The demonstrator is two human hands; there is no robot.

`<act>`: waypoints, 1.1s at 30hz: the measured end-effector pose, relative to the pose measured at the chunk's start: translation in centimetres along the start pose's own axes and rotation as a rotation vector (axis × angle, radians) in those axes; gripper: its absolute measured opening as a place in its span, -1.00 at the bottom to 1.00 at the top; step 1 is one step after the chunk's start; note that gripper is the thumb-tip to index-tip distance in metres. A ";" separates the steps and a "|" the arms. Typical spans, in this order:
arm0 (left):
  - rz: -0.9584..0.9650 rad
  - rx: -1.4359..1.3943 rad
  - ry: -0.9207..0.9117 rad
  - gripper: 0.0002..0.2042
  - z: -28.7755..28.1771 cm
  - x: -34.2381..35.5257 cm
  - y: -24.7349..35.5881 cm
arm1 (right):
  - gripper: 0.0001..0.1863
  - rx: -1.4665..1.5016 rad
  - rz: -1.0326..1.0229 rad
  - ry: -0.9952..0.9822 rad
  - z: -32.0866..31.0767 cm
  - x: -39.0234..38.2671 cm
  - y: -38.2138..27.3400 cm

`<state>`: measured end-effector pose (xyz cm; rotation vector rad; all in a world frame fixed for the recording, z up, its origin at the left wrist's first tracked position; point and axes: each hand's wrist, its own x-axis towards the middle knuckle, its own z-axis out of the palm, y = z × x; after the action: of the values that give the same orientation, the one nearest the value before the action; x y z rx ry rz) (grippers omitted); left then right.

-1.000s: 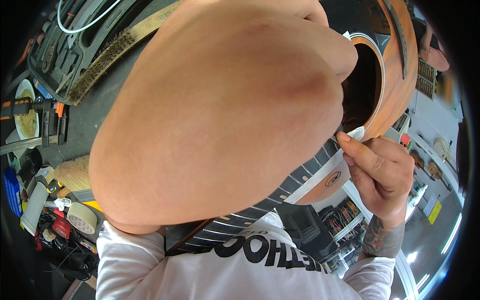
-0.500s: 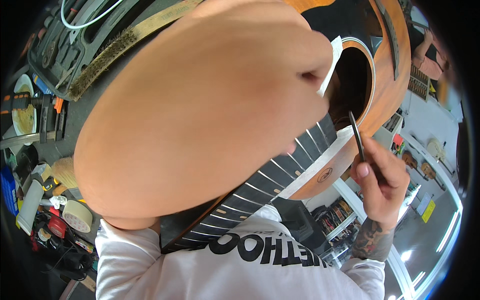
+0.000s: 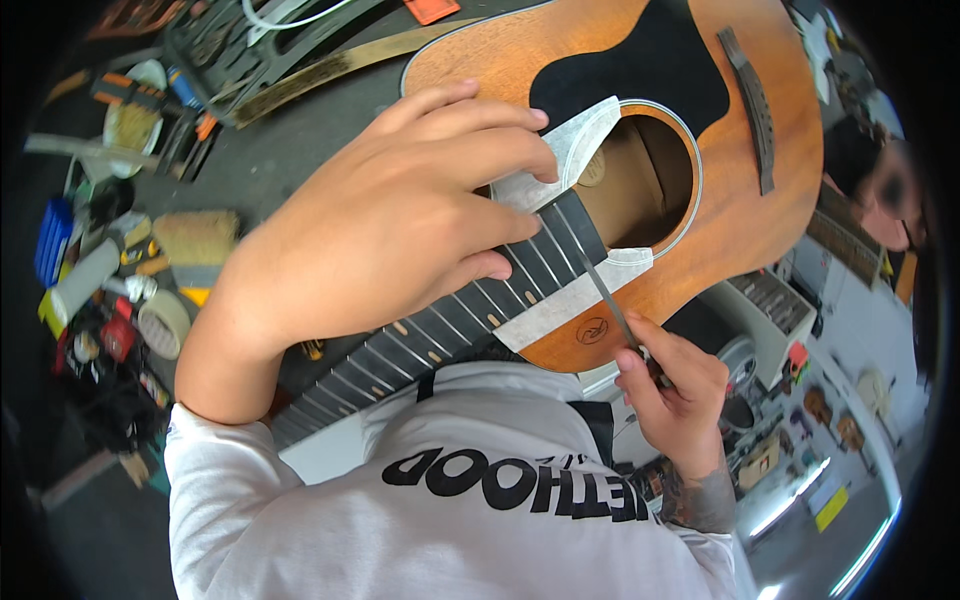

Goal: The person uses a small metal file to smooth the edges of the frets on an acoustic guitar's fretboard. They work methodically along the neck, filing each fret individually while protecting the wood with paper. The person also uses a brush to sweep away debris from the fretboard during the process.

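An orange-brown acoustic guitar (image 3: 750, 230) lies with its dark pickguard (image 3: 640, 65) and round sound hole (image 3: 655, 200) uppermost. Pale protective sheets (image 3: 560, 315) flank the fretboard (image 3: 375, 365), which has bare metal frets and no strings over it. My left hand (image 3: 400, 210) is open, fingers spread over the fretboard and the upper pale sheet. My right hand (image 3: 675, 390) grips a slim metal file (image 3: 600, 280), whose far end reaches the frets beside the sound hole.
A tool case (image 3: 230, 50), long bristled strip (image 3: 300, 90), brush (image 3: 195, 238), clamps, tape roll (image 3: 160, 327) and other tools crowd the dark bench (image 3: 280, 150) at left. Another person (image 3: 885, 185) is at the right, above shelving (image 3: 765, 315) and hanging instruments.
My left hand has dropped away from the camera, uncovering the guitar, its fingers now spread. The file in my right hand has tilted left, onto the fretboard's end. The view has shifted.
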<state>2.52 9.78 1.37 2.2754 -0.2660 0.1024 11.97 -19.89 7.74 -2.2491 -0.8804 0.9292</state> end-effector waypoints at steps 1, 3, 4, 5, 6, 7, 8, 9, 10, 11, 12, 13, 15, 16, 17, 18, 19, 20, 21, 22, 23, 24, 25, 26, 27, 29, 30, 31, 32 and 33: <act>-0.079 0.025 0.013 -0.72 0.0 -0.5 0.8 | -0.57 -0.009 -0.091 -0.028 -0.3 1.1 0.6; -0.266 0.092 0.085 -0.69 0.8 -1.6 3.2 | -0.56 -0.034 -0.169 -0.103 -1.6 2.8 1.3; -0.371 0.123 0.125 -0.67 1.3 -2.1 4.6 | -0.55 -0.047 -0.212 -0.153 -2.3 3.8 1.7; -0.427 0.220 0.159 -0.57 2.2 -2.5 5.6 | -0.53 0.032 -0.275 -0.176 -2.6 4.8 2.4; -0.515 0.269 0.207 -0.54 3.0 -2.9 6.9 | -0.53 0.045 -0.281 -0.235 -3.1 5.7 2.6; -0.593 0.304 0.254 -0.52 4.2 -2.9 8.0 | -0.52 0.047 -0.272 -0.291 -3.9 6.2 2.7; -0.671 0.337 0.298 -0.49 5.5 -3.0 8.7 | -0.51 0.047 -0.260 -0.347 -4.6 6.9 2.9; -0.715 0.363 0.380 -0.42 7.1 -3.3 9.4 | -0.50 0.066 -0.335 -0.395 -5.1 7.7 3.2; -0.767 0.367 0.446 -0.41 8.6 -2.9 9.9 | -0.50 0.074 -0.333 -0.449 -5.6 8.3 3.4; -0.817 0.371 0.511 -0.40 9.9 -2.3 10.4 | -0.50 0.081 -0.329 -0.500 -5.9 8.8 3.6; -0.877 0.384 0.578 -0.39 11.3 -1.9 11.1 | -0.50 0.092 -0.333 -0.562 -6.0 9.4 3.7; -0.901 0.438 0.612 -0.38 12.5 -1.4 11.3 | -0.52 0.074 -0.347 -0.590 -6.2 9.8 3.5; -0.927 0.496 0.658 -0.40 13.8 -0.7 11.2 | -0.54 0.059 -0.372 -0.633 -6.5 10.5 3.7; -0.937 0.527 0.674 -0.41 14.3 -0.3 11.1 | -0.54 0.056 -0.382 -0.650 -6.7 10.9 3.8; -0.943 0.539 0.682 -0.45 14.5 -0.1 10.9 | -0.55 0.034 -0.380 -0.658 -7.0 11.1 3.9; -0.944 0.546 0.687 -0.46 14.7 -0.1 10.9 | -0.55 0.010 -0.380 -0.654 -7.1 11.2 3.9; -0.942 0.552 0.690 -0.47 14.9 -0.2 10.9 | -0.56 -0.012 -0.378 -0.648 -7.0 11.2 3.9; -0.938 0.559 0.691 -0.48 15.0 -0.3 10.8 | -0.56 -0.024 -0.367 -0.657 -7.0 11.2 3.7; -0.954 0.566 0.687 -0.49 15.1 -0.2 10.8 | -0.55 -0.039 -0.349 -0.665 -7.1 11.3 3.5; -0.969 0.573 0.682 -0.50 15.1 0.0 10.9 | -0.55 -0.053 -0.331 -0.671 -7.2 11.3 3.4; -0.983 0.580 0.676 -0.51 15.1 0.0 10.9 | -0.55 -0.040 -0.323 -0.669 -7.2 11.2 3.5; -0.983 0.584 0.679 -0.51 15.1 0.1 10.9 | -0.56 -0.027 -0.315 -0.664 -7.2 11.0 3.6; -0.983 0.587 0.682 -0.52 15.2 0.2 10.8 | -0.56 -0.014 -0.306 -0.658 -7.1 10.8 3.6; -0.983 0.591 0.685 -0.52 15.2 0.2 10.7 | -0.56 -0.012 -0.293 -0.655 -7.0 10.7 3.6; -0.982 0.585 0.691 -0.52 15.2 0.1 10.7 | -0.56 -0.005 -0.284 -0.654 -6.8 10.6 3.6; -0.981 0.572 0.705 -0.53 15.3 0.0 10.8 | -0.56 0.009 -0.263 -0.658 -6.6 10.5 3.5; -0.980 0.574 0.706 -0.53 15.3 0.0 10.7 | -0.56 0.015 -0.245 -0.656 -6.6 10.4 3.4; -0.979 0.574 0.707 -0.53 15.3 0.0 10.7 | -0.56 0.021 -0.227 -0.654 -6.6 10.2 3.4; -0.978 0.575 0.709 -0.53 15.2 -0.1 10.6 | -0.56 0.048 -0.174 -0.663 -6.6 10.1 3.2; -0.981 0.576 0.708 -0.53 15.2 -0.1 10.6 | -0.56 0.077 -0.122 -0.677 -6.7 10.2 2.9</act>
<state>-0.15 -8.47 -0.83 2.4738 1.3741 0.4921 23.67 -15.84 5.79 -1.7934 -1.2173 1.6720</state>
